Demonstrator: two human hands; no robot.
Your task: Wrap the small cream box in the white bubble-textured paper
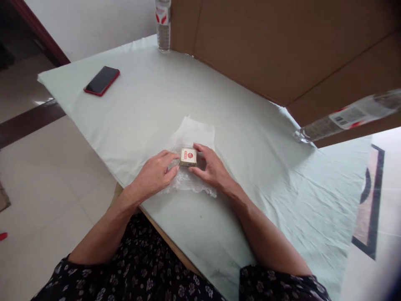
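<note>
A small cream cardboard box (188, 155) with red print on top lies on a sheet of clear bubble wrap (196, 129), on the cloth-covered table. My right hand (213, 167) reaches around the box's right end, thumb at its near edge and a finger at its far corner. At the left end is my left hand (156, 172), its thumb and fingers apart, the tips beside the box. Whether these left fingertips touch the box or only the wrap cannot be made out. Part of the wrap is hidden under both hands.
A phone in a red case (102, 80) lies at the far left of the table (147, 88). Behind, a large cardboard panel (250, 50) stands along the right, with an upright plastic bottle (163, 29) and a second bottle (344, 117) against it.
</note>
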